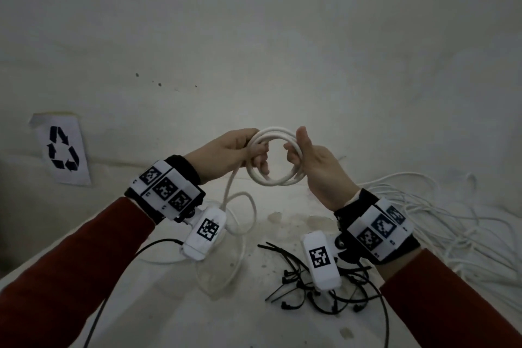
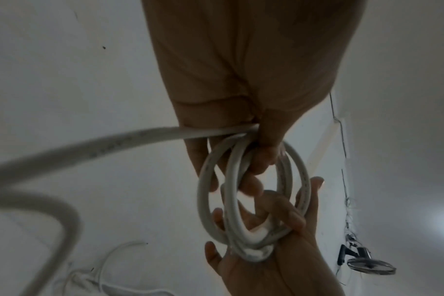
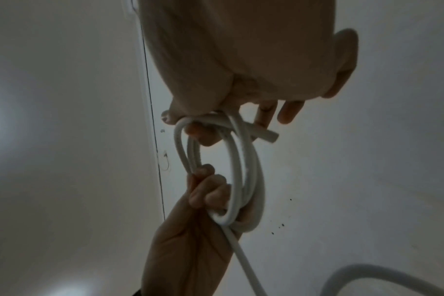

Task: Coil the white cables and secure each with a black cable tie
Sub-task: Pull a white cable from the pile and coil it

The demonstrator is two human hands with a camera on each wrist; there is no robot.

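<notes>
A white cable coil (image 1: 275, 135) of a few loops is held up between both hands above the white table. My left hand (image 1: 234, 154) grips the coil's left side, fingers curled through the loops (image 2: 241, 164). My right hand (image 1: 308, 155) holds the coil's right side (image 3: 205, 120), thumb upright, fingers curled inside the ring. The cable's loose tail (image 1: 228, 192) hangs from the left hand down to the table, and its cut end (image 3: 269, 137) sticks out by my right fingers. Black cable ties (image 1: 293, 277) lie in a loose heap on the table below my right wrist.
A tangle of more white cables (image 1: 440, 223) lies on the table to the right. A paper with a recycling sign (image 1: 63, 150) is stuck on the wall at left. Thin black wires (image 1: 118, 277) run from the wrist cameras toward the near edge.
</notes>
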